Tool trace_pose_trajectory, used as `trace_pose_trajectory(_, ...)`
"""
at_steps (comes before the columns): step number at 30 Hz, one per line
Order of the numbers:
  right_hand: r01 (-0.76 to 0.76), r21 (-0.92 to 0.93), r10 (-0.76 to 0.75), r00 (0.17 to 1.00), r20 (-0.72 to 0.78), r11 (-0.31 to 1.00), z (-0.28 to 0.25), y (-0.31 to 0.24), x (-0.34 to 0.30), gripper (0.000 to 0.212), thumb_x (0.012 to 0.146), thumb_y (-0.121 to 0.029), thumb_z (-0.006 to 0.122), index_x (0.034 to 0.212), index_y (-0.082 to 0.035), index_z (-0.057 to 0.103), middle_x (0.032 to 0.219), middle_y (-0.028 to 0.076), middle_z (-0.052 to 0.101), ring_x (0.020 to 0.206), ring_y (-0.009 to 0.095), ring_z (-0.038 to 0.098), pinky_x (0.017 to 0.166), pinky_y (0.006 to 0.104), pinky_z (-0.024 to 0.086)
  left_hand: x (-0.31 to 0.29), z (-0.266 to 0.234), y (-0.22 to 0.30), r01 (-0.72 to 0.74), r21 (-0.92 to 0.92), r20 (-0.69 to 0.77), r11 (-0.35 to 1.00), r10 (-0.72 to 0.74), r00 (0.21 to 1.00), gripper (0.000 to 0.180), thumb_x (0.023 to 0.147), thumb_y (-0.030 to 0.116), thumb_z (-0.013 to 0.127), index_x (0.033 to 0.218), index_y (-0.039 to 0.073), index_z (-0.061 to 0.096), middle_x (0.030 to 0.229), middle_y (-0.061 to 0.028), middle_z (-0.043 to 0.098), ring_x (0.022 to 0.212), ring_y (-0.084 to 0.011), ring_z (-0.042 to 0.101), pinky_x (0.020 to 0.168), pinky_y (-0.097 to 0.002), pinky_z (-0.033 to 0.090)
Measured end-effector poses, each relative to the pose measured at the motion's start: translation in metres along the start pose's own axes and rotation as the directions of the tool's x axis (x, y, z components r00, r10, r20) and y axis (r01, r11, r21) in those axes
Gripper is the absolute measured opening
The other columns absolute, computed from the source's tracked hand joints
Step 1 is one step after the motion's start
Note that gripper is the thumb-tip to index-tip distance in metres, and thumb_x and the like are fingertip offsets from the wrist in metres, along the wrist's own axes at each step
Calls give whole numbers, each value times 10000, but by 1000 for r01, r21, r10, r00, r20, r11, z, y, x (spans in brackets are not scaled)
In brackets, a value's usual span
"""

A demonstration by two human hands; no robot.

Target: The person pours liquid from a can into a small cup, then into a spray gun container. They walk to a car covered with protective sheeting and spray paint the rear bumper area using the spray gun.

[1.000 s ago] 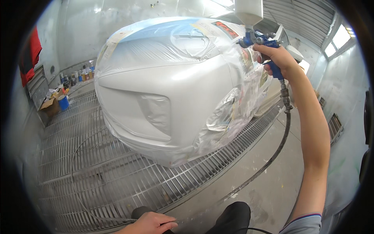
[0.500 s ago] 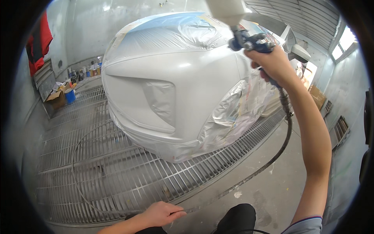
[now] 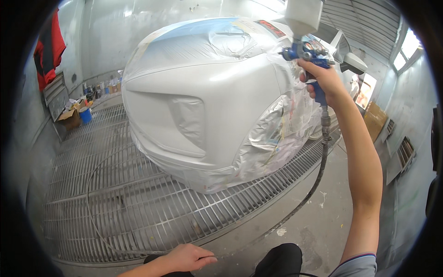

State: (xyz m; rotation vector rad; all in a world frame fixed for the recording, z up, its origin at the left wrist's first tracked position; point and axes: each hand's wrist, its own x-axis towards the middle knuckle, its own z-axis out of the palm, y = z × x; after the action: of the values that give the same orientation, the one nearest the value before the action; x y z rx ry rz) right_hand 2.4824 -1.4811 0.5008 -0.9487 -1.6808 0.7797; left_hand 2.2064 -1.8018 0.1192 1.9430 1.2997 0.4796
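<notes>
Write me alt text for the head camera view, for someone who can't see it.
The right hand holds a blue spray gun with a white cup beside a white car bumper wrapped in masking film, over a metal floor grating. A dark air hose hangs from the gun; the left hand rests low, loosely closed.

A metal grate floor (image 3: 138,203) is seen across the left and middle; bare concrete floor (image 3: 314,231) lies to the right of it. Pale grey walls (image 3: 138,41) enclose the room. A red garment (image 3: 48,48) is hung on the left wall. A cardboard box (image 3: 69,115) and a blue bucket (image 3: 85,114) stand beneath it. Daylight is admitted through a window (image 3: 408,51) at the upper right.
</notes>
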Motion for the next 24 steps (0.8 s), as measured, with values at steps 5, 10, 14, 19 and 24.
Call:
trace_pose_trajectory(5, -59, -49, 46, 973, -226, 997, -58, 35, 8, 287, 945, -346, 821, 1054, -103, 714, 796, 30, 681, 520, 98, 549, 437, 287, 446, 14, 6, -4, -41, -10, -35, 999, 41, 999, 301, 1032, 390, 719, 1163, 137, 817, 963, -124, 804, 852, -342, 772, 760, -421, 618)
trace_pose_trajectory(10, -39, -177, -29, 929, -370, 983, -64, 70, -14, 360, 931, -361, 823, 932, -15, 723, 789, 62, 684, 520, 136, 568, 449, 328, 459, 16, 18, -26, -44, -28, -117, 999, 40, 992, 373, 1066, 466, 636, 1215, 166, 800, 971, -110, 807, 876, -339, 769, 782, -437, 617)
trace_pose_trajectory(14, 5, -168, -51, 962, -267, 986, 3, 64, -55, 361, 937, -357, 820, 903, -9, 730, 735, 38, 676, 494, 115, 570, 446, 307, 447, 11, 18, -26, 18, 37, -107, 999, -14, 994, 387, 1069, 474, 621, 1264, 180, 782, 954, -112, 806, 871, -344, 767, 768, -449, 614)
trace_pose_trajectory(19, 61, -76, -63, 998, -20, 995, 80, 28, -99, 312, 931, -332, 820, 914, -33, 734, 743, 23, 674, 520, 86, 578, 471, 280, 447, 7, 26, -31, 11, 100, -33, 995, -8, 999, 378, 1076, 483, 600, 1274, 212, 774, 931, -90, 801, 869, -345, 759, 753, -462, 607)
trace_pose_trajectory(24, 41, 134, -69, 974, 214, 990, 99, 33, -103, 267, 967, -318, 800, 979, -64, 719, 775, 26, 684, 501, 87, 554, 443, 267, 418, 6, 33, -29, -24, 114, 36, 993, 20, 999, 355, 1083, 473, 580, 1230, 213, 770, 975, -71, 795, 918, -347, 745, 766, -478, 601)
